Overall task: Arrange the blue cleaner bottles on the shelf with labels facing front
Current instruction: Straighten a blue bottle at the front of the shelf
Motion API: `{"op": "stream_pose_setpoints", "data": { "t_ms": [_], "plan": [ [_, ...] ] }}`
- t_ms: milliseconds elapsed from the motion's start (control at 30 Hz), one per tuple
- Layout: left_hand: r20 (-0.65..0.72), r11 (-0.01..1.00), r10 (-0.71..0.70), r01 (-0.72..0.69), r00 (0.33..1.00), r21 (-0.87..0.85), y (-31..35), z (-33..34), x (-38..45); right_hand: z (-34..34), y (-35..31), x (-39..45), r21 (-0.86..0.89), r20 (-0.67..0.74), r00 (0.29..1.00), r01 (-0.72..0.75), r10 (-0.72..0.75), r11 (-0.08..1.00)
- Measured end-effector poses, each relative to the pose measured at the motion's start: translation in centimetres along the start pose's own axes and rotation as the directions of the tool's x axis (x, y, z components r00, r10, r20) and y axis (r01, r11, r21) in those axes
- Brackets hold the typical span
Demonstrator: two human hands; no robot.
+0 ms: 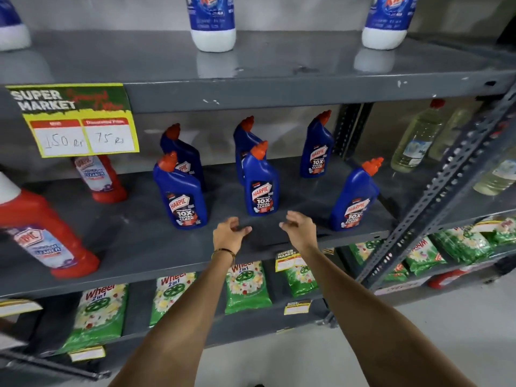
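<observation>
Several blue cleaner bottles with orange caps stand upright on the grey middle shelf (134, 241). In the front row are a left bottle (183, 196), a middle bottle (261, 185) and a right bottle (354, 199), all with labels facing me. Behind them stand a back-left bottle (184, 155) partly hidden, a back-middle bottle (245, 138) mostly hidden, and a back-right bottle (317, 149) with its label showing. My left hand (229, 233) and my right hand (300, 229) hover just in front of the middle bottle, fingers curled and apart, holding nothing.
Red cleaner bottles (42, 233) stand at the left of the same shelf under a yellow price sign (75, 121). White-and-blue bottles (213, 20) are on the shelf above, green detergent packs (245, 286) below. Clear bottles (416, 141) fill the rack to the right, behind a slanted metal brace (435, 191).
</observation>
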State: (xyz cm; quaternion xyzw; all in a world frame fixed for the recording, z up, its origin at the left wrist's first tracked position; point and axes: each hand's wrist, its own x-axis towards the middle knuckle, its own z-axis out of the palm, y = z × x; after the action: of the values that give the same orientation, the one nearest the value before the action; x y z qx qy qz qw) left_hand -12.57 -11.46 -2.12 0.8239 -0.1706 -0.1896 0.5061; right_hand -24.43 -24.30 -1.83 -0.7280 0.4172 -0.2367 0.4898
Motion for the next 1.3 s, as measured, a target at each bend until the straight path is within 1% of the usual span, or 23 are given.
{"op": "stream_pose_setpoints", "data": {
  "t_ms": [133, 200, 300, 400, 467, 567, 733, 867, 967, 1100, 1300],
  "plan": [
    [-0.023, 0.999, -0.022, 0.021, 0.999, -0.031, 0.0, -0.3, 2.1, 2.0, -0.4, 2.7, 0.048, 0.083, 0.996, -0.043, 0.038, 0.998],
    [-0.018, 0.998, -0.032, 0.031, 0.999, -0.047, 0.1, -0.2, 3.0, 2.4, -0.3, 3.8, 0.071, 0.100, 0.994, -0.057, 0.050, 0.996],
    [0.020, 0.996, -0.036, 0.038, 0.999, -0.076, 0.7, 0.1, 4.1, 2.8, -0.3, 5.2, 0.105, 0.128, 0.991, -0.036, 0.023, 0.994],
    [0.058, 0.995, -0.022, 0.028, 0.998, -0.097, 1.2, 0.6, 5.1, 2.8, -0.2, 6.4, 0.072, 0.178, 0.984, -0.007, -0.006, 0.997],
    [0.079, 0.992, 0.003, 0.007, 0.997, -0.122, 1.4, 0.9, 5.5, 2.6, 0.0, 6.9, 0.040, 0.166, 0.986, -0.007, 0.000, 0.999],
    [0.108, 0.986, 0.042, -0.023, 0.993, -0.166, 1.8, 1.4, 5.6, 2.5, 0.3, 7.3, 0.041, 0.152, 0.988, 0.005, -0.012, 0.999],
    [0.097, 0.977, 0.024, -0.002, 0.995, -0.213, 1.8, 1.8, 5.0, 2.3, 0.3, 7.2, 0.048, 0.147, 0.987, 0.057, -0.064, 0.997],
    [0.101, 0.982, 0.019, 0.000, 0.995, -0.188, 1.7, 1.6, 4.0, 1.8, 0.6, 6.3, 0.046, 0.164, 0.984, 0.054, -0.061, 0.997],
    [0.079, 0.989, 0.032, -0.020, 0.996, -0.149, 1.4, 1.5, 2.9, 1.5, 0.9, 5.2, 0.074, 0.169, 0.985, 0.036, -0.048, 0.997],
    [0.057, 0.994, 0.036, -0.030, 0.998, -0.105, 1.0, 1.3, 1.3, 0.9, 1.2, 3.3, 0.081, 0.177, 0.981, 0.063, -0.076, 0.995],
    [0.055, 0.995, 0.046, -0.040, 0.997, -0.095, 0.4, 1.2, -0.8, 0.3, 1.7, 1.0, 0.055, 0.150, 0.984, 0.083, -0.091, 0.995]
  ]
}}
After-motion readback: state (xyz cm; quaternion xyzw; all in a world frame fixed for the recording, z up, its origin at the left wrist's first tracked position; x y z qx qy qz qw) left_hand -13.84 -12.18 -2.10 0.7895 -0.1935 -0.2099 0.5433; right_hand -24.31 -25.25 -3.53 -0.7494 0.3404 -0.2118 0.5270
